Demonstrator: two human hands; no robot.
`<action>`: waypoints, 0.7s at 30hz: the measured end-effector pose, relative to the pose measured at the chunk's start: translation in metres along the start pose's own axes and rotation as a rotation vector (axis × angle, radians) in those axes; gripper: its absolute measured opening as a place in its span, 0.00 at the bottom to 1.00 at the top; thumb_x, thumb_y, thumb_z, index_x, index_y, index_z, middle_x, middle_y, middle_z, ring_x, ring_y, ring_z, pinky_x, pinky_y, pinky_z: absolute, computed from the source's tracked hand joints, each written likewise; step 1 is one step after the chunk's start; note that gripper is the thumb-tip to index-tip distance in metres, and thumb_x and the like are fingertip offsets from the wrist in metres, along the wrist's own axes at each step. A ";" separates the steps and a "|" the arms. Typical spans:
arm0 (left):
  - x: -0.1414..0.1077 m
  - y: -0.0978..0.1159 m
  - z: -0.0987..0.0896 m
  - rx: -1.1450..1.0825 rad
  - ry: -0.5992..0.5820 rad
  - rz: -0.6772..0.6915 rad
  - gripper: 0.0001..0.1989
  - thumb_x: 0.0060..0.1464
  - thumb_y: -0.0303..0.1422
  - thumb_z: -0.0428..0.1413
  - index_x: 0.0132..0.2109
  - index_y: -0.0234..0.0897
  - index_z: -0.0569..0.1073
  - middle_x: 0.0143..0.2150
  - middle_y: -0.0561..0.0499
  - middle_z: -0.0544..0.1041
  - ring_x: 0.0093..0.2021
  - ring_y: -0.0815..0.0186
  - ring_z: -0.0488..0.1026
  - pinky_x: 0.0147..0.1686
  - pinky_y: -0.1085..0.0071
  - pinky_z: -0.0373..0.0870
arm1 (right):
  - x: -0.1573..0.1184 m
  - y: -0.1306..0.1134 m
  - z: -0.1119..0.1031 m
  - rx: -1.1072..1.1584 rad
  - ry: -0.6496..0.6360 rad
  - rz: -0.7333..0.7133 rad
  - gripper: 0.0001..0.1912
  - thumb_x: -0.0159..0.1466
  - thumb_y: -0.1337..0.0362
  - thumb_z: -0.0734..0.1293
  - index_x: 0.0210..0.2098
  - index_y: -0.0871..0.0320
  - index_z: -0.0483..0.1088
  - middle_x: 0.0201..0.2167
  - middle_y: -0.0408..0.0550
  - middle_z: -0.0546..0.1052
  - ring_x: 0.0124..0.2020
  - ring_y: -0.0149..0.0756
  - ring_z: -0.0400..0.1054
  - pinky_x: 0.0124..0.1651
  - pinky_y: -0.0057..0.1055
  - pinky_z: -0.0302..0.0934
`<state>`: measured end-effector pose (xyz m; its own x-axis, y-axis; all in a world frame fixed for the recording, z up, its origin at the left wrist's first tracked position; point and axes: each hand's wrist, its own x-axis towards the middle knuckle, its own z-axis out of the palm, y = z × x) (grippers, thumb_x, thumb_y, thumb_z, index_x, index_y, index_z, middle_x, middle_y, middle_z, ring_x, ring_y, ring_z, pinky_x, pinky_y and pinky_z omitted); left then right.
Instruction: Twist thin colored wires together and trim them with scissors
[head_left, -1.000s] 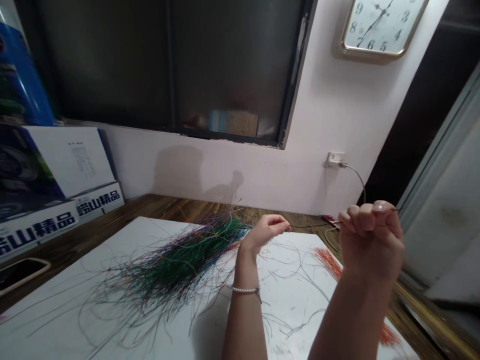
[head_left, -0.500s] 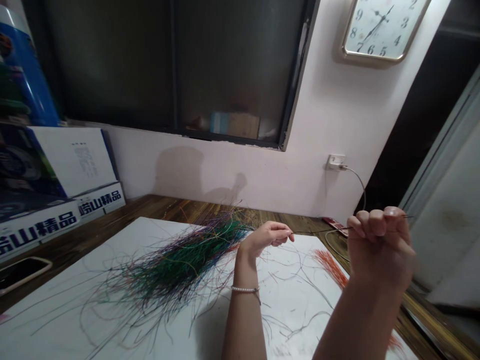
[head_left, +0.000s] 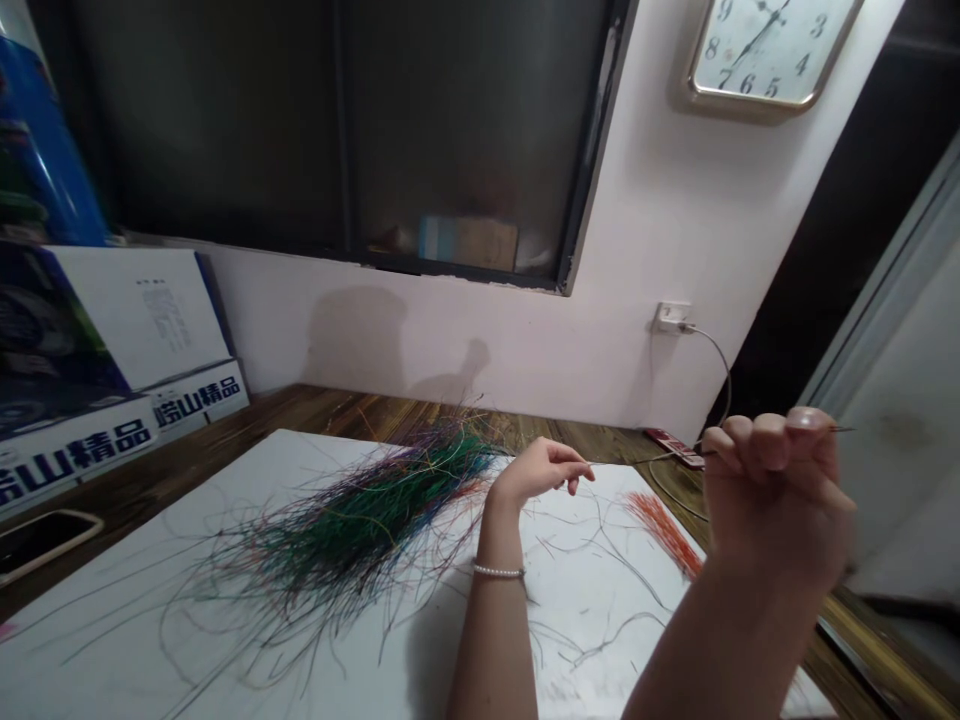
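A single thin dark wire (head_left: 646,459) spans the gap between the two hands, held clear of the white board (head_left: 577,560) lying on the wooden worktop (head_left: 337,408). The left hand (head_left: 536,472) appears to have thumb and forefinger closed on the wire, its remaining fingers (head_left: 574,482) curled loosely rather than clenched. The right hand (head_left: 772,490) is raised higher and clenched, its fingers (head_left: 757,440) gripping the wire, with a short tip projecting beyond them. A pearl bracelet (head_left: 499,571) sits on the left wrist.

A loose multicoloured wire bundle (head_left: 360,520), chiefly green, blue and purple, lies on the board just left of the left hand. A smaller orange wire bundle (head_left: 664,530) lies to the right, with stray strands scattered between.

Risks, as judged: excess tension could kink or snap so fine a wire, or pull it from the light left-hand pinch. A swinging end could snag the loose strands and disturb the bundle, or catch on the white power cable (head_left: 712,362) beside the right hand
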<state>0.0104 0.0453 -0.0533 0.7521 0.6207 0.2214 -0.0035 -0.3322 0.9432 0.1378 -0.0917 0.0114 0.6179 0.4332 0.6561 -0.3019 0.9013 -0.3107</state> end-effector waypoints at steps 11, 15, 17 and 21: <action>0.000 -0.002 -0.009 -0.062 0.196 0.054 0.12 0.50 0.37 0.54 0.31 0.32 0.75 0.22 0.52 0.69 0.25 0.71 0.63 0.26 0.75 0.57 | -0.001 -0.020 -0.008 -0.094 0.058 -0.170 0.11 0.44 0.79 0.65 0.24 0.59 0.66 0.14 0.37 0.57 0.19 0.28 0.39 0.24 0.26 0.36; -0.001 -0.010 -0.012 0.038 0.258 -0.053 0.07 0.46 0.30 0.56 0.25 0.31 0.75 0.20 0.51 0.70 0.24 0.68 0.66 0.26 0.73 0.60 | -0.002 -0.021 -0.006 -0.120 0.070 -0.166 0.09 0.47 0.78 0.67 0.24 0.58 0.68 0.15 0.37 0.57 0.19 0.28 0.41 0.24 0.28 0.35; -0.004 -0.013 -0.015 0.102 0.326 -0.105 0.08 0.42 0.25 0.56 0.18 0.32 0.72 0.15 0.52 0.66 0.22 0.67 0.65 0.26 0.72 0.60 | -0.003 -0.021 -0.005 -0.132 0.063 -0.155 0.08 0.47 0.78 0.67 0.23 0.59 0.69 0.16 0.38 0.58 0.19 0.27 0.43 0.24 0.28 0.36; -0.010 -0.001 -0.015 0.134 0.434 -0.072 0.12 0.46 0.26 0.55 0.17 0.34 0.71 0.16 0.50 0.69 0.27 0.64 0.70 0.32 0.69 0.63 | -0.001 -0.011 -0.004 -0.201 0.039 -0.111 0.04 0.50 0.73 0.69 0.24 0.60 0.71 0.15 0.38 0.59 0.19 0.24 0.47 0.24 0.28 0.42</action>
<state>-0.0072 0.0507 -0.0530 0.4018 0.8761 0.2665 0.1453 -0.3483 0.9260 0.1433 -0.1018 0.0107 0.6684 0.3279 0.6677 -0.0826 0.9248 -0.3714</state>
